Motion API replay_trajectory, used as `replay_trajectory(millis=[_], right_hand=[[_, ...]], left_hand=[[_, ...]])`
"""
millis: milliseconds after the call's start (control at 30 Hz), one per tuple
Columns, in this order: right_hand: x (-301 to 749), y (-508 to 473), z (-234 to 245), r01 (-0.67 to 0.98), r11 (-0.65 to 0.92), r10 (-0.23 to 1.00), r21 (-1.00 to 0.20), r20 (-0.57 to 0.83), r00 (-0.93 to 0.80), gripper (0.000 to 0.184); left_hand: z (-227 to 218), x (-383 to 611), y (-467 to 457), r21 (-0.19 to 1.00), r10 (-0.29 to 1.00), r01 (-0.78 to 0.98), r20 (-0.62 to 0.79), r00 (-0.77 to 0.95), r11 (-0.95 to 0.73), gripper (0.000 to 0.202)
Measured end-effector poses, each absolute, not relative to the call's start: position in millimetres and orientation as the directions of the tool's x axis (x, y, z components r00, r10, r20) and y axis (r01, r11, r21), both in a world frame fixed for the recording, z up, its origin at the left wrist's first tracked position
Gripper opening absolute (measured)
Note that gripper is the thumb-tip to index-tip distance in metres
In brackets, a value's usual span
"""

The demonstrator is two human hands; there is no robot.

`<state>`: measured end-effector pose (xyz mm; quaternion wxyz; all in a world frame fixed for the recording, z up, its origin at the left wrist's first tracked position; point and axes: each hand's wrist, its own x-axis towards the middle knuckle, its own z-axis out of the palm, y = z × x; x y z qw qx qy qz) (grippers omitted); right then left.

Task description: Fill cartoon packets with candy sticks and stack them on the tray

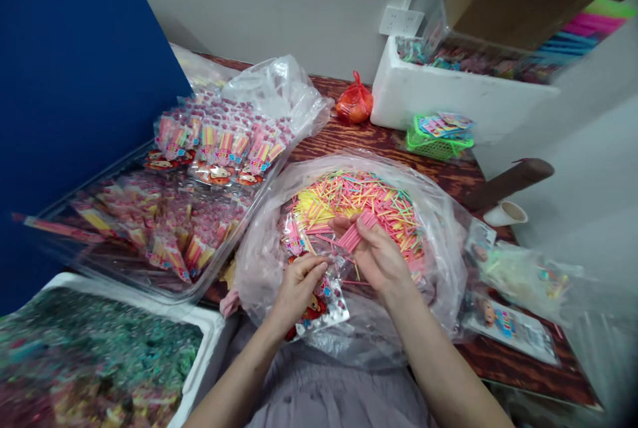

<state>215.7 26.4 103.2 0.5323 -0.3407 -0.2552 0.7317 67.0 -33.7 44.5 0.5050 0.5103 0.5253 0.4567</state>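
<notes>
My right hand [377, 256] is closed around a small bundle of pink sticks [359, 228], held over a big clear bag [438, 228] full of loose pink, yellow and green sticks [359, 199]. My left hand [298, 285] pinches the top of a small printed cartoon packet [323, 305] at the near edge of that bag. The two hands are close together, just above my lap.
A clear tray [124, 275] of filled packets lies at left, beside a blue panel [64, 102]. White foam boxes stand at near left [209, 328] and far right [448, 96]. A red bag [355, 104], a green basket [436, 145], a paper cup [506, 214] and loose packets [508, 325] lie on the wooden table [498, 355].
</notes>
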Motion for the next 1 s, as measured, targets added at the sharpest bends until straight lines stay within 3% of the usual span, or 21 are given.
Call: replay_trajectory(millis=[200, 533, 700, 800, 867, 1000], right_hand=[[208.1, 15.9, 95.3, -0.658, -0.283, 0.957, -0.697, -0.248, -0.15, 0.015], [215.1, 6.5, 88.9, -0.662, -0.316, 0.942, -0.679, -0.306, -0.136, 0.014], [206.4, -5.5, 96.7, -0.393, -0.321, 0.944, -0.862, -0.254, -0.212, 0.018], [202.7, -11.3, 105.1, -0.225, -0.267, 0.945, -0.937, -0.209, -0.25, 0.03], [200.5, -12.9, 108.7, -0.195, -0.146, 0.977, -0.97, -0.11, -0.185, 0.038], [190.8, -12.1, 107.1, 0.08, 0.205, 0.971, -0.976, 0.192, -0.143, 0.017]], left_hand=[[33.9, 70.7, -39.1, 0.974, 0.98, -0.125, -0.196, -0.046, 0.189, 0.021], [34.4, 70.3, -43.9, 0.954, 0.969, -0.182, -0.247, -0.019, 0.24, 0.024], [33.5, 69.1, -42.7, 0.991, 0.992, -0.092, -0.108, -0.063, 0.102, 0.018], [34.9, 67.2, -40.5, 0.985, 0.991, -0.148, -0.101, -0.09, 0.087, 0.018], [36.0, 64.7, -38.7, 0.975, 0.985, -0.201, -0.121, -0.124, 0.094, 0.019], [38.0, 55.4, -33.6, 0.958, 0.977, -0.271, -0.139, -0.163, 0.091, 0.023]])
